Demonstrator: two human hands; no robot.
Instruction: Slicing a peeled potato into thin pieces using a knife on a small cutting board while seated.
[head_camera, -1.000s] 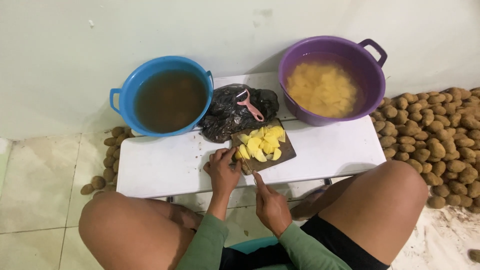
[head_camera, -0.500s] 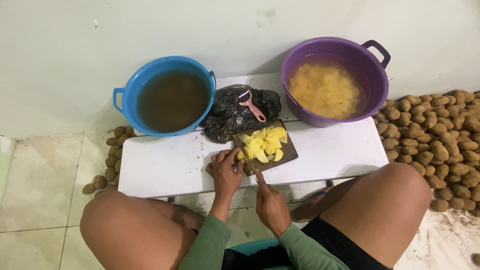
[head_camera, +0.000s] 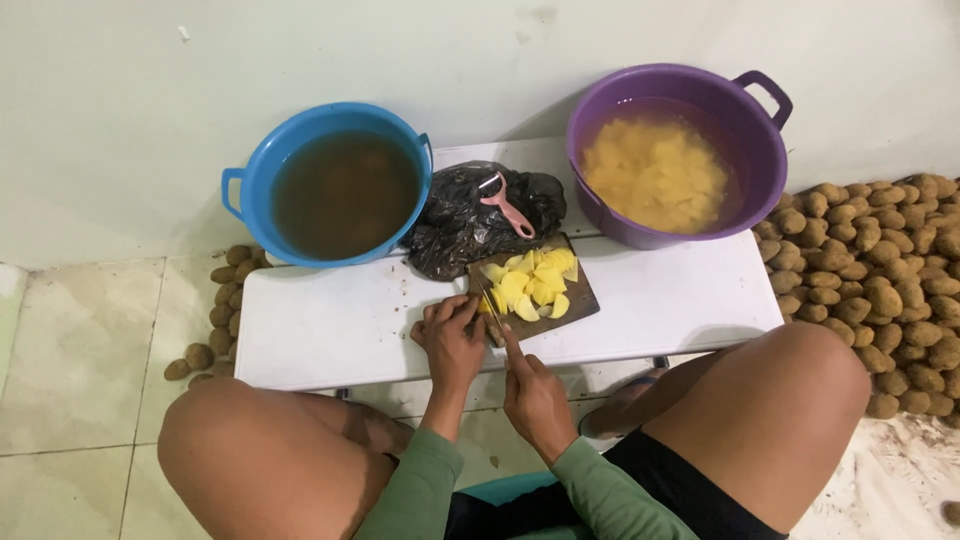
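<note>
A blue tub (head_camera: 340, 185) of murky water stands at the left of the white surface (head_camera: 330, 325), with a black bag (head_camera: 455, 230) and pink peeler (head_camera: 505, 205) beside it. The left hand (head_camera: 452, 335) curls at the near edge of the wooden cutting board (head_camera: 580, 295), beside the yellow potato slices (head_camera: 530, 285). The right hand (head_camera: 535, 395) is closed around a knife (head_camera: 495, 310) whose blade reaches onto the board. To the right sits a purple tub (head_camera: 745, 170) of cut potato, and unpeeled potatoes (head_camera: 880, 280) are heaped on the floor.
</note>
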